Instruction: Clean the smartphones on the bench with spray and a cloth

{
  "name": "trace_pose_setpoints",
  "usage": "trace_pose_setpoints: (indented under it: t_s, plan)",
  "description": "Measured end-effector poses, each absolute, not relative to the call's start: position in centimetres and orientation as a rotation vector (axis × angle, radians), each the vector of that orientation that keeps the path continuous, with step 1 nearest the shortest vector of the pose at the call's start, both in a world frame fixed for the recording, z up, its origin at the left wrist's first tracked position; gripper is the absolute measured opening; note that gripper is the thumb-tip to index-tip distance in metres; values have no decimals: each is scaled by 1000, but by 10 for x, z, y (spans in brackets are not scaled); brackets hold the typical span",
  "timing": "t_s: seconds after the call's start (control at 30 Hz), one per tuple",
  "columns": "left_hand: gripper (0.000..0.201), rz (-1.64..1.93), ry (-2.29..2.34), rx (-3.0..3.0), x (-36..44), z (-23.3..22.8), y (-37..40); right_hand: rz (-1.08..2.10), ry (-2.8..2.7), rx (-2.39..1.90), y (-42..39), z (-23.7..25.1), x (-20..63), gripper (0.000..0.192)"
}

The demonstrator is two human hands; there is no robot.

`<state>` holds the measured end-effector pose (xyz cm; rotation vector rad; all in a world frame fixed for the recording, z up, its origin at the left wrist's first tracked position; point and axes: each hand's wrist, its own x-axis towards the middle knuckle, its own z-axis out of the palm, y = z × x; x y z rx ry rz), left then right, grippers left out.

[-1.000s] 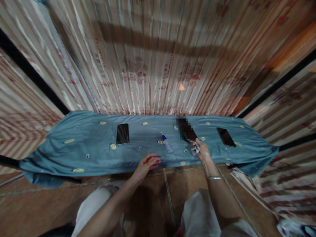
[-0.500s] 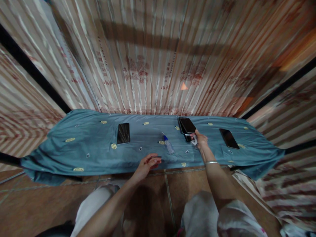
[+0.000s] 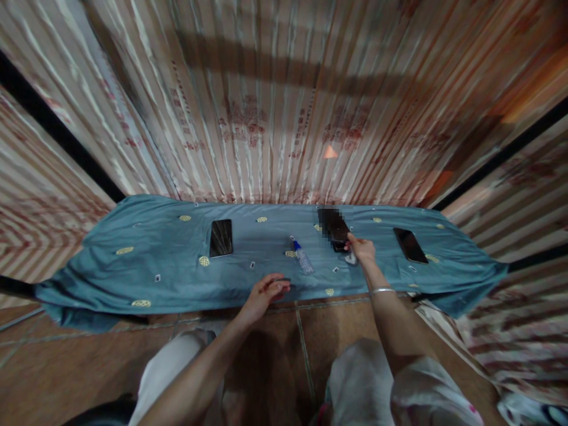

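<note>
The right hand (image 3: 362, 251) reaches over the tabletop (image 3: 146, 278), which is draped in a blue cloth with yellow spots. Its fingers rest on the near end of the middle phone (image 3: 336, 229), which lies toward the far edge, right of centre, partly blurred. A small white rag (image 3: 350, 258) shows under the palm, bunched in the hand; the grip on the phone itself cannot be made out. The left hand (image 3: 266, 291) lies at the near edge, about centre, fingers loosely curled, holding nothing. A small spray bottle (image 3: 302, 258) with a blue cap lies on its side between the two hands. A left phone (image 3: 221, 238) lies face up left of centre, and a right phone (image 3: 410, 245) lies toward the right end, well apart from the hand.
</note>
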<state>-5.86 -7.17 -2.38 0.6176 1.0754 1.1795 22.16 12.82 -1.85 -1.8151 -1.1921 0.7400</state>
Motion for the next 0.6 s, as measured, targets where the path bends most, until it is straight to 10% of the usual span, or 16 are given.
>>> trace_pose_setpoints:
  t_s: [0.3, 0.6]
  plan:
    - [44, 1184, 1070, 611, -55, -18, -72, 132, -1988, -2187, 141, 28, 172, 112]
    - [50, 1240, 1043, 580, -64, -13, -72, 166, -2161, -2341, 180, 27, 163, 126]
